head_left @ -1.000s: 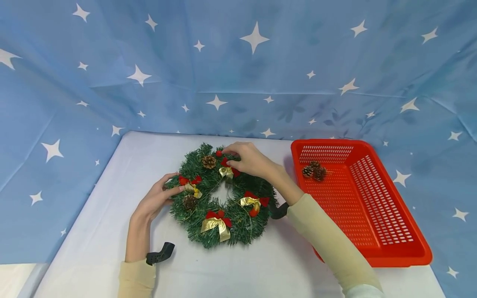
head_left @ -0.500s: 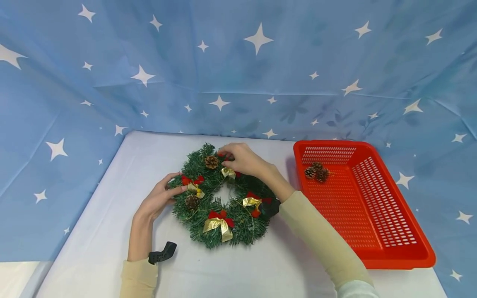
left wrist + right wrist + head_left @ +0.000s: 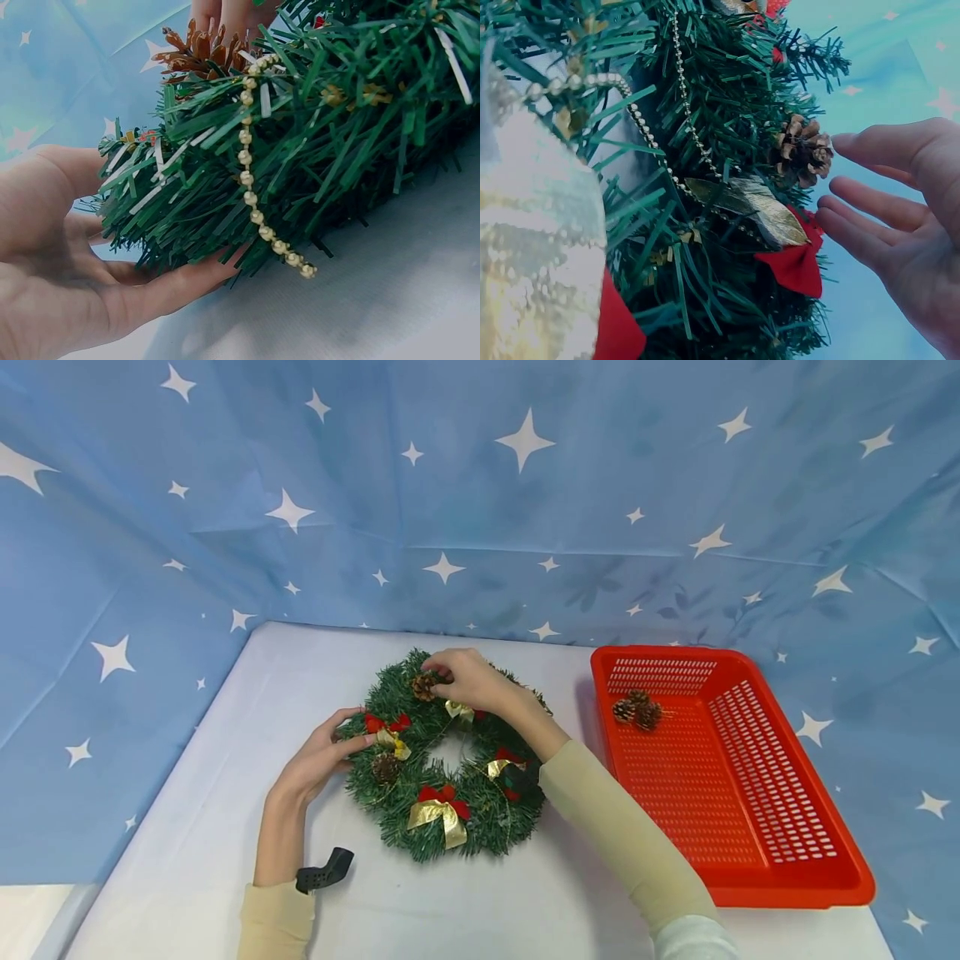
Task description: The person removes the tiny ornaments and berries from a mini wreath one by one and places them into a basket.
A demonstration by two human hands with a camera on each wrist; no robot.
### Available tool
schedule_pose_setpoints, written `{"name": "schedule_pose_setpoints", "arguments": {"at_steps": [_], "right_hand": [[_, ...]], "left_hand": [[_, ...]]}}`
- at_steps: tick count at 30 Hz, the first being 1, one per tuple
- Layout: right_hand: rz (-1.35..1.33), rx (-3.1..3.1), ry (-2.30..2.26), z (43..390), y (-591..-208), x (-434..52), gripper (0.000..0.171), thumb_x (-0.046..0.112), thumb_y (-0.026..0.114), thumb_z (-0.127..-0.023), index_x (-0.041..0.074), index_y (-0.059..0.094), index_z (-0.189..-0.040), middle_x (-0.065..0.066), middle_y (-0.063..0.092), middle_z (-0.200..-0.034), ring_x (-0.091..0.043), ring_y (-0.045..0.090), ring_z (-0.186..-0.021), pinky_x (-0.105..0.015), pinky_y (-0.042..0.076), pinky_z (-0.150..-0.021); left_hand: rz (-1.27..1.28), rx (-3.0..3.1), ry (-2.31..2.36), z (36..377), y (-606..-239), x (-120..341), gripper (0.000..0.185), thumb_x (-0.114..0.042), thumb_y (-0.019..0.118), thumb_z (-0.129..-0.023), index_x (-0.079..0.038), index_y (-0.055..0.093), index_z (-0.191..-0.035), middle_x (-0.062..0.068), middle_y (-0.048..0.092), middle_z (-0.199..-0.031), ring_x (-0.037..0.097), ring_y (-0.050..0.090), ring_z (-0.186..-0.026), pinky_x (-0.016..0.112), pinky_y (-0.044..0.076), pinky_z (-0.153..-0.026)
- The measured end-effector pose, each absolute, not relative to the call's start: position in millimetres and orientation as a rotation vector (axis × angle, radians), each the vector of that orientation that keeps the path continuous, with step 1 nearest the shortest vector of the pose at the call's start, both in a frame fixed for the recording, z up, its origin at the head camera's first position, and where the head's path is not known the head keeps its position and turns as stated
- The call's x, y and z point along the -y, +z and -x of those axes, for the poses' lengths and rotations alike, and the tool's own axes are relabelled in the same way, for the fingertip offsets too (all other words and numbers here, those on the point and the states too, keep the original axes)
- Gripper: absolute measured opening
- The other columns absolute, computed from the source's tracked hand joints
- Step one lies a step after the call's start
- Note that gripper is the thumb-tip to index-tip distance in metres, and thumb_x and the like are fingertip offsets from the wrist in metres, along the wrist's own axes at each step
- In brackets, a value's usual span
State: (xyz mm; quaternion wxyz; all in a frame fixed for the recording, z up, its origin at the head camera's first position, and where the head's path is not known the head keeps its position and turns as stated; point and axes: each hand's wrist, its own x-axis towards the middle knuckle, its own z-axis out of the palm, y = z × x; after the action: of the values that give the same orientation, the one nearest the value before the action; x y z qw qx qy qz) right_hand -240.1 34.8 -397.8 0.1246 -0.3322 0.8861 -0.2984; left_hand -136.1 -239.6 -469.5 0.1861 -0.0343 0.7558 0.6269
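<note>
A green wreath (image 3: 487,822) with red-and-gold bows, a bead string and pine cones lies on the white table (image 3: 225,760). My left hand (image 3: 318,764) holds its left rim, thumb above and fingers under the needles (image 3: 172,202). My right hand (image 3: 472,681) is at the wreath's far side, its forearm across the right part. Its fingers (image 3: 885,191) are straight, their tips at a brown pine cone (image 3: 423,685) (image 3: 802,154) fixed in the needles. In the left wrist view the pine cone (image 3: 196,52) shows with fingertips right behind it.
A red perforated basket (image 3: 795,893) stands at the table's right, with a few pine cones (image 3: 636,710) in its far left corner. Blue star-printed cloth (image 3: 525,485) hangs behind and beside the table. A black wrist mount (image 3: 324,870) sticks out at my left cuff.
My right hand has slid left along the wreath's far side, from the red-and-gold bow to the pine cone. The left hand has kept its hold on the rim.
</note>
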Motion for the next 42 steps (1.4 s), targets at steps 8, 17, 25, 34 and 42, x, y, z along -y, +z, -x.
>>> {"name": "schedule_pose_setpoints", "arguments": {"at_steps": [8,17,25,34,42], "right_hand": [[0.966,-2.567,-0.864,241,-401,-29,0.04,0.009,0.069,-0.099,0.006,0.063,-0.139,-0.014,0.064,-0.137,-0.028,0.064,-0.119,-0.042,0.053,-0.097],[0.99,-2.565,-0.84,245,-408,-24,0.04,0.009,0.068,-0.1,0.005,0.062,-0.139,-0.014,0.065,-0.137,-0.027,0.064,-0.119,-0.041,0.053,-0.097],[1.03,-2.566,-0.796,246,-410,-21,0.038,0.008,0.067,-0.1,0.004,0.063,-0.138,-0.014,0.066,-0.134,-0.027,0.066,-0.116,-0.04,0.054,-0.096],[1.077,-2.561,-0.761,246,-413,-16,0.036,0.007,0.065,-0.101,0.006,0.064,-0.138,-0.013,0.067,-0.134,-0.028,0.063,-0.122,-0.041,0.052,-0.101],[1.073,-2.562,-0.767,246,-413,-16,0.034,0.004,0.063,-0.101,0.007,0.066,-0.136,-0.011,0.067,-0.133,-0.027,0.063,-0.123,-0.04,0.051,-0.102]], "left_hand": [[0.087,-2.142,1.762,136,-471,239,0.073,-0.028,0.069,-0.101,-0.013,0.031,-0.161,0.023,0.022,-0.163,0.039,0.043,-0.137,0.039,0.049,-0.087],[0.107,-2.131,1.765,138,-470,239,0.072,-0.027,0.069,-0.101,-0.015,0.031,-0.161,0.025,0.028,-0.152,0.029,0.048,-0.115,0.037,0.048,-0.076],[0.118,-2.132,1.768,138,-470,238,0.071,-0.025,0.069,-0.101,-0.014,0.033,-0.16,0.024,0.033,-0.144,0.023,0.047,-0.102,0.035,0.048,-0.071],[0.131,-2.147,1.755,139,-472,240,0.071,-0.025,0.069,-0.101,-0.014,0.033,-0.16,0.024,0.033,-0.141,0.021,0.045,-0.094,0.033,0.047,-0.068],[0.132,-2.146,1.758,140,-471,238,0.071,-0.025,0.07,-0.1,-0.014,0.033,-0.16,0.023,0.033,-0.139,0.022,0.046,-0.097,0.034,0.047,-0.07]]}}
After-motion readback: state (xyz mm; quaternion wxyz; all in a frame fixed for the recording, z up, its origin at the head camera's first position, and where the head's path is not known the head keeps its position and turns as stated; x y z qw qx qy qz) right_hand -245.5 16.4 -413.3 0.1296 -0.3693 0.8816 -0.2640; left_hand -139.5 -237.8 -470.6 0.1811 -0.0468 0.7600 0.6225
